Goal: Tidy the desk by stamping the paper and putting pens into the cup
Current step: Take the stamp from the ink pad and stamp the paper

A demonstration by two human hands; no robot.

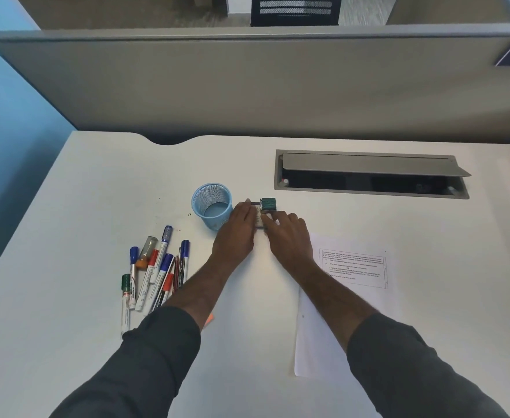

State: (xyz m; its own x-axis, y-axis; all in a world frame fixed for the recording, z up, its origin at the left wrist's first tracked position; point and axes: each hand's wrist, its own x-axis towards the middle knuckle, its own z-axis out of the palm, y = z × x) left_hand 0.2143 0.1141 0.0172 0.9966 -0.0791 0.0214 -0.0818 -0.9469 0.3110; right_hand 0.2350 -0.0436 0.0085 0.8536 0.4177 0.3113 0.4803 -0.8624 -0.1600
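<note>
Nearest to the person, to the right of the right forearm, lies the white printed sheet of paper (pixel 338 297), flat on the white desk top (pixel 81 206). It has a framed block of small text in its far part. I cannot see any stamp mark on it, so the stamping is, in my judgement, not yet done.

To the left of the left forearm lies the heap of marker pens with blue, red and green caps (pixel 154 276), side by side and partly one over another, flat on the desk. None of them is in the cup, so this part of the task is also still to do.

Farther out, the two hands meet at a small object. The left hand (pixel 237 230) lies with rather straight fingers against the left side of a small flat stamp pad case (pixel 258 217). The right hand (pixel 289 233) reaches to it from the right, its fingers touching the small green-topped stamp block (pixel 268 204) just beyond. Whether the fingers really pinch it I cannot tell. It looks like the preparing of the stamp.

Just left of the left hand stands the light blue mesh pen cup (pixel 212 205), upright and seemingly with nothing inside.
</note>
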